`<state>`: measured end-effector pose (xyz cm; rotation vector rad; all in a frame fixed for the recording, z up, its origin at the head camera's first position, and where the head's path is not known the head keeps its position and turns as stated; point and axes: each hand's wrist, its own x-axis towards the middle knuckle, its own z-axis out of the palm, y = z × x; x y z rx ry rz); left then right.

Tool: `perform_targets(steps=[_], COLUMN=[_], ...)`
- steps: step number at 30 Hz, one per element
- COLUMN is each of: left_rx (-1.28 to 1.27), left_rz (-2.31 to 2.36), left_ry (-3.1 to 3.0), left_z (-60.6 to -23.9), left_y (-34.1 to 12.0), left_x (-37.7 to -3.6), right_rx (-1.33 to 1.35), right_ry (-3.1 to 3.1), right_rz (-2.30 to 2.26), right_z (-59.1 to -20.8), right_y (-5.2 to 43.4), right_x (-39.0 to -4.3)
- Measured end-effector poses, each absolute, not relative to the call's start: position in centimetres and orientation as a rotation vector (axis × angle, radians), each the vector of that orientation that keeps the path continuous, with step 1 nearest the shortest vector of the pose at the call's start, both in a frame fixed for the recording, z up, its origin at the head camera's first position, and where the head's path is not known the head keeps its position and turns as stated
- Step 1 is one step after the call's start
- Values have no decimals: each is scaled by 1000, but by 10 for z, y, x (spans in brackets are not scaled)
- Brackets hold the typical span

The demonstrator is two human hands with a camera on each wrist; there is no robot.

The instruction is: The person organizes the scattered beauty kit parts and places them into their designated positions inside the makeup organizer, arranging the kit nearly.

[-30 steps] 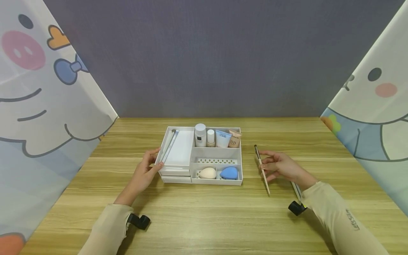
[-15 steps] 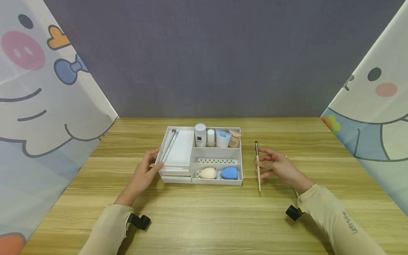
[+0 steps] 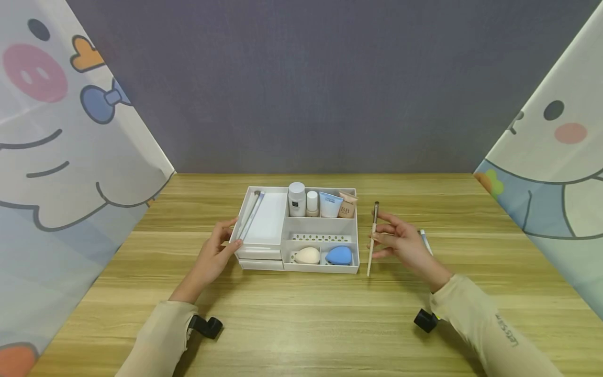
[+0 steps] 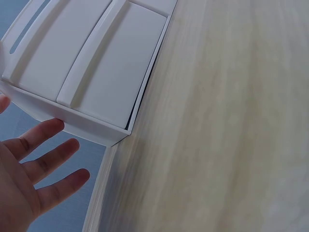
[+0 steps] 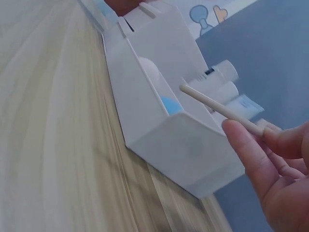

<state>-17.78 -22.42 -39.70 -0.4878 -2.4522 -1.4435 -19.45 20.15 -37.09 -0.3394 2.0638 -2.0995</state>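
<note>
A white makeup organizer point(image 3: 266, 220) stands on the table. My left hand point(image 3: 214, 262) rests against its left side, the thumb at the top front corner; the left wrist view shows spread, nearly straight fingers point(image 4: 58, 155) touching the box near its drawers. Just right of the organizer, my right hand point(image 3: 406, 248) pinches a makeup brush point(image 3: 372, 242) by its pale handle, dark bristles pointing away. In the right wrist view the brush handle point(image 5: 217, 107) appears in front of the organizer's side. Two brushes point(image 3: 251, 214) lie in the organizer's left top tray.
In the organizer's back compartment stand a white bottle point(image 3: 297, 201), a small capped bottle point(image 3: 312, 205), a blue-white tube point(image 3: 330, 206) and a BB tube point(image 3: 347, 207). Front cells hold a cream sponge point(image 3: 307, 256) and a blue sponge point(image 3: 339, 256). A slim blue-white item point(image 3: 425, 241) lies partly behind my right arm.
My right hand has moved left and slightly away from me with the brush, closer to the organizer; the brush has turned more upright in the head view. My left hand stays in place.
</note>
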Motion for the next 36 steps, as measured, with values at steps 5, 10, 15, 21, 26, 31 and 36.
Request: perform_targets(steps=[5, 10, 15, 21, 26, 31, 36], left_rx=[-480, -479, -475, -482, -486, -481, -479], left_rz=[-1446, -1442, -1442, -1447, -1450, -1449, -1459], left_ry=[-2460, -2465, -2463, -2448, -2438, -2447, -2450], left_z=[-396, -396, -396, -396, -397, -397, -397], left_y=[-224, -224, -223, -224, -224, -224, -224], left_x=[-178, -177, -177, -177, -178, -178, -178], right_rx=[-337, -357, -384, -410, -417, -452, -464], right_ry=[2044, 2025, 1973, 1921, 1898, 1875, 1849], right_rz=[-2149, -2170, -2217, -2243, -2261, -2285, -2298], right_z=[-370, -368, -367, -365, -361, -359, -356], right_y=[192, 183, 172, 159, 149, 138, 130], right_x=[-194, -195, -196, -199, -201, -202, -205])
